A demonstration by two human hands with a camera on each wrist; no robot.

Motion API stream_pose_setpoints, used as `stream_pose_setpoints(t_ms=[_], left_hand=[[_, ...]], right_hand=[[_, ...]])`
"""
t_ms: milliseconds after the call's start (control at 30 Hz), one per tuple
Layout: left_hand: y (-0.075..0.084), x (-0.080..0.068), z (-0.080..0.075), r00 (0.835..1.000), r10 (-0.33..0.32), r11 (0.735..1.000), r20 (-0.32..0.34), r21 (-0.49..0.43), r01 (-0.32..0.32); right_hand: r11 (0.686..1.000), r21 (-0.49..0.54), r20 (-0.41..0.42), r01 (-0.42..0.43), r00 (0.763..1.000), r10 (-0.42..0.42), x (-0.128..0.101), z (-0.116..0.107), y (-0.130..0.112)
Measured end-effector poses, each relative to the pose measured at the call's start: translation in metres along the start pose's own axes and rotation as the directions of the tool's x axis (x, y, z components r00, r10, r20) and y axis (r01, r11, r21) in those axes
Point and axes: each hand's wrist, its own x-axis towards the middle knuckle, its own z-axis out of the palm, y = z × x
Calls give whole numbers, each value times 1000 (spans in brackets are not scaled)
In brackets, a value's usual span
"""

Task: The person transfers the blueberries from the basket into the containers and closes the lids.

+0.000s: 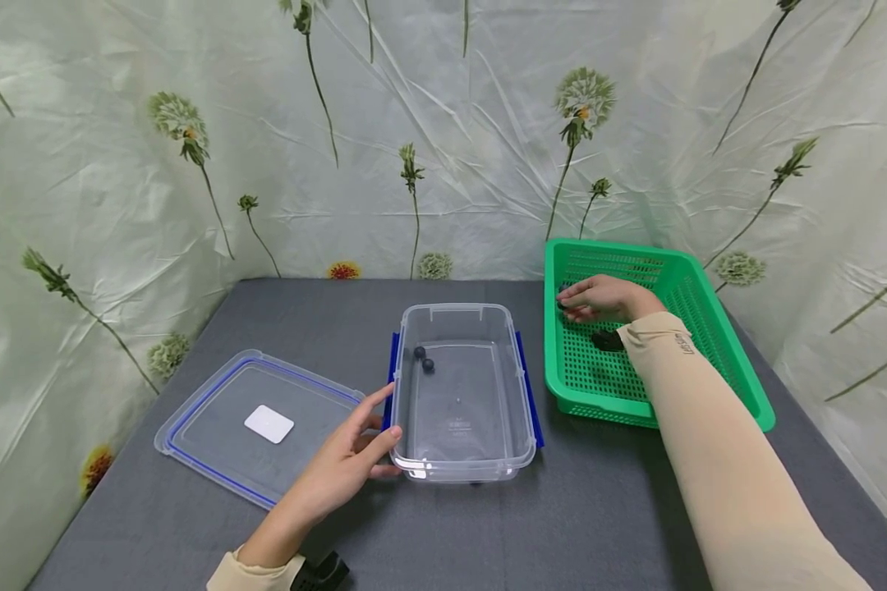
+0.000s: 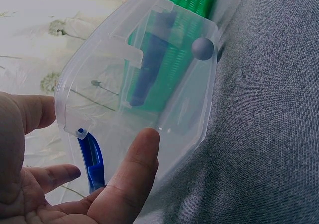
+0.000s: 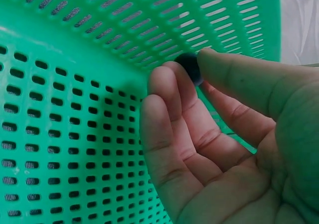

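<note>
— Toward the far left of the green basket [image 1: 597,404], close to its left wall, what is the right hand [image 1: 599,299] doing?

— Pinching a small dark ball [image 3: 188,68] (perhaps a berry, I cannot be sure) between thumb and fingertips. Whether the ball touches the wall, I cannot tell.

— How would it handle?

— Light, I'd judge, and smooth enough to roll off if caught near the edge. Best held across its widest part, with the pads on opposite sides. If it is fruit, a hard squeeze could bruise it; firmness doesn't show.

— And left of the basket?

— A clear box [image 1: 480,386], lidless, with two balls [image 1: 429,366] lying by its left side. It looks like thin, light plastic, likely to slide or flex a little, so the rim or side wall is the place to steady it.

— Is anything steadying it?

— The left hand [image 1: 343,464] rests against its near left side by the left clip [image 1: 394,353], fingers loose and apart rather than clamped.

— Farther left?

— The lid [image 1: 214,427], flat on the table [image 1: 584,509].
</note>
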Motion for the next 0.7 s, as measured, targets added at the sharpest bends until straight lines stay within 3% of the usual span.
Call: stream_pose_setpoints(t_ms=[700], left_hand=[[-1, 0, 1, 1000, 1, 1000, -14, 2, -1]], right_hand=[[995, 66, -13, 72, 997, -72, -20, 4, -18]])
